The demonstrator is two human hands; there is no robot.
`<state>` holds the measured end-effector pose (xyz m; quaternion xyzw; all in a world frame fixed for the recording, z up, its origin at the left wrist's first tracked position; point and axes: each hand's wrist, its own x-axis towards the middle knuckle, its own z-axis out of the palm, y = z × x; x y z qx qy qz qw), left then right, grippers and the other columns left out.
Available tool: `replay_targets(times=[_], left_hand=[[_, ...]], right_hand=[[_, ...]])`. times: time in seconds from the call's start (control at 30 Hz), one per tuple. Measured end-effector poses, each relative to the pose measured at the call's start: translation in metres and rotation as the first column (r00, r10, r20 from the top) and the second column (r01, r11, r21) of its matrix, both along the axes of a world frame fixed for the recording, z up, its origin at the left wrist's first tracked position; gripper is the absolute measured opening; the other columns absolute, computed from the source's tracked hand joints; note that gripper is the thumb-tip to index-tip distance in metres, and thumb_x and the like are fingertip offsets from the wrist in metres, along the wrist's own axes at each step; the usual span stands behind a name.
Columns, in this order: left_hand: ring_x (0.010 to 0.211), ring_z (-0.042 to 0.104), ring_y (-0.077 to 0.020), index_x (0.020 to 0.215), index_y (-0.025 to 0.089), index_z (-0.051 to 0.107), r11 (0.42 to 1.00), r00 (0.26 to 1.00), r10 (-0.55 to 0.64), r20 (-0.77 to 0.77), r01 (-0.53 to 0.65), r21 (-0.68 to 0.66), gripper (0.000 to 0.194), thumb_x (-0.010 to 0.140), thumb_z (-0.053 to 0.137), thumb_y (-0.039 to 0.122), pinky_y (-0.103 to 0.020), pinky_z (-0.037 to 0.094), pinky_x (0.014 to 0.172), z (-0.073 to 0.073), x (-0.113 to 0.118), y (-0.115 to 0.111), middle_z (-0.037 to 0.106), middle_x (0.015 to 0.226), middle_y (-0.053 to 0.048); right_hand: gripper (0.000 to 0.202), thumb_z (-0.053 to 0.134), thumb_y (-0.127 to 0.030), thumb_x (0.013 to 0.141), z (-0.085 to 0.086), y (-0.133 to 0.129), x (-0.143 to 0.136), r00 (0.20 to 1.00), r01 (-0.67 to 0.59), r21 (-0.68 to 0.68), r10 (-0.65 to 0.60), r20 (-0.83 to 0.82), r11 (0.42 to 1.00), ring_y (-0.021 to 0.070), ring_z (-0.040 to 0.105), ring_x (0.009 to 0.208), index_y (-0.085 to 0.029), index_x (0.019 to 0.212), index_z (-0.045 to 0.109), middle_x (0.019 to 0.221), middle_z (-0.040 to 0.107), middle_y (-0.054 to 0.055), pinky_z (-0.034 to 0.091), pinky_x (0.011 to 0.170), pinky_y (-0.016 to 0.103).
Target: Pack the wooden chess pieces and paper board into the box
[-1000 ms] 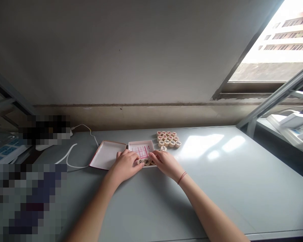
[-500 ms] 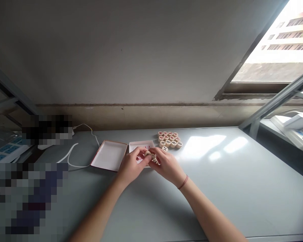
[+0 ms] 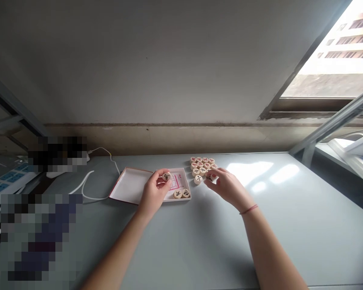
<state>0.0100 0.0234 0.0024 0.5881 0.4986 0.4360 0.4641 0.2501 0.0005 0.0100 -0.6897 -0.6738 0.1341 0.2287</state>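
Observation:
A round wooden piece with a dark character [image 3: 166,177] is pinched in my left hand [image 3: 154,191], above the left part of a shallow white box [image 3: 188,183]. Two more dark-marked pieces [image 3: 182,193] lie at the box's front right, beside a pink-printed sheet [image 3: 176,182]. My right hand [image 3: 226,185] grips another dark-marked piece [image 3: 210,177] at the front right of the rows of pieces [image 3: 200,164]. Those rows have red characters at the back and dark ones in front. One piece [image 3: 198,179] stands at their front left, near my right fingertips.
The open box lid [image 3: 130,185] lies left of the box on the grey table [image 3: 181,249]. White cables [image 3: 84,187] run at the left, near a power strip [image 3: 10,179]. Metal frame bars [image 3: 329,125] rise at the right.
My hands have moved apart. The right one has gone right to the rows with a piece, while the left one holds a piece over the box. Two pieces in the box now show clearly.

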Motion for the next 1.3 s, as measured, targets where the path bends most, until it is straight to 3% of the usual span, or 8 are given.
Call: replay_targets(times=[0.17,0.33,0.47,0.63,0.73,0.87,1.03,1.3], left_hand=[[0.080,0.064,-0.0143,0.113,0.019,0.059,0.998,0.997,-0.051,-0.061,0.050,-0.024,0.038,0.079,0.061,0.036,-0.026,0.054,0.074,-0.001,0.000,-0.001,0.064,0.087,-0.002],[0.073,0.063,-0.0143,0.113,0.020,0.061,0.992,0.982,-0.113,-0.150,0.119,0.029,0.038,0.082,0.059,0.042,-0.025,0.053,0.068,0.002,0.002,-0.005,0.062,0.076,0.000],[0.073,0.062,-0.0146,0.112,0.022,0.062,0.975,0.945,-0.096,-0.312,0.153,0.163,0.033,0.084,0.058,0.039,-0.026,0.052,0.071,0.001,0.004,-0.009,0.065,0.083,-0.001],[0.086,0.063,-0.0182,0.118,0.022,0.058,0.868,0.866,-0.064,-0.496,0.294,0.401,0.031,0.089,0.053,0.031,-0.030,0.052,0.080,-0.010,0.011,-0.014,0.066,0.097,-0.005],[0.090,0.064,-0.0197,0.124,0.021,0.055,0.814,0.835,-0.065,-0.546,0.361,0.456,0.032,0.093,0.047,0.028,-0.033,0.052,0.082,-0.016,0.014,-0.016,0.066,0.099,-0.007],[0.089,0.063,-0.0198,0.126,0.021,0.052,0.804,0.809,-0.050,-0.586,0.381,0.457,0.034,0.093,0.047,0.028,-0.033,0.052,0.082,-0.016,0.014,-0.016,0.065,0.094,-0.007],[0.097,0.061,-0.0233,0.119,0.023,0.059,0.821,0.718,-0.047,-0.694,0.423,0.383,0.033,0.087,0.056,0.032,-0.036,0.049,0.087,-0.011,0.009,-0.012,0.065,0.102,-0.007],[0.102,0.058,-0.0264,0.116,0.024,0.062,0.853,0.559,-0.130,-0.819,0.484,0.195,0.037,0.082,0.063,0.040,-0.038,0.042,0.088,-0.012,0.007,-0.013,0.067,0.106,-0.006]], right_hand=[[0.006,0.054,-0.027,0.073,-0.007,0.001,0.011,0.999,0.007,-0.144,-0.002,0.037,0.990,0.0135,0.057,0.061,-0.022,0.076,0.056,0.083,0.066,0.001,0.042,0.060,0.026],[0.003,0.054,-0.025,0.075,-0.018,0.007,0.007,0.997,0.025,-0.127,-0.015,0.079,0.992,0.0144,0.056,0.063,-0.022,0.076,0.054,0.084,0.066,0.001,0.039,0.058,0.026],[0.006,0.054,-0.027,0.078,-0.013,0.006,0.001,0.997,0.017,-0.089,-0.010,0.077,0.996,0.0155,0.057,0.069,-0.021,0.076,0.055,0.088,0.065,0.004,0.041,0.061,0.027],[0.024,0.051,-0.043,0.085,0.007,-0.006,-0.038,0.939,-0.185,-0.024,0.169,-0.300,0.982,0.0126,0.055,0.061,-0.021,0.087,0.059,0.085,0.066,0.003,0.042,0.054,0.025],[0.022,0.053,-0.041,0.084,0.015,-0.012,-0.059,0.889,-0.297,-0.012,0.271,-0.368,0.955,0.0114,0.054,0.060,-0.020,0.084,0.060,0.077,0.065,0.001,0.042,0.053,0.023],[0.015,0.052,-0.033,0.083,0.014,-0.010,-0.046,0.930,-0.226,0.005,0.217,-0.297,0.974,0.0114,0.056,0.063,-0.021,0.084,0.061,0.080,0.065,0.001,0.044,0.059,0.023],[0.009,0.053,-0.024,0.074,-0.005,0.000,-0.001,0.998,0.026,0.002,-0.026,0.061,1.000,0.0138,0.057,0.064,-0.022,0.081,0.058,0.089,0.064,0.003,0.042,0.061,0.026],[0.010,0.052,-0.021,0.076,-0.022,0.004,-0.001,0.977,0.066,-0.128,-0.038,0.210,0.990,0.0158,0.054,0.066,-0.023,0.082,0.044,0.088,0.062,0.004,0.034,0.054,0.024]])
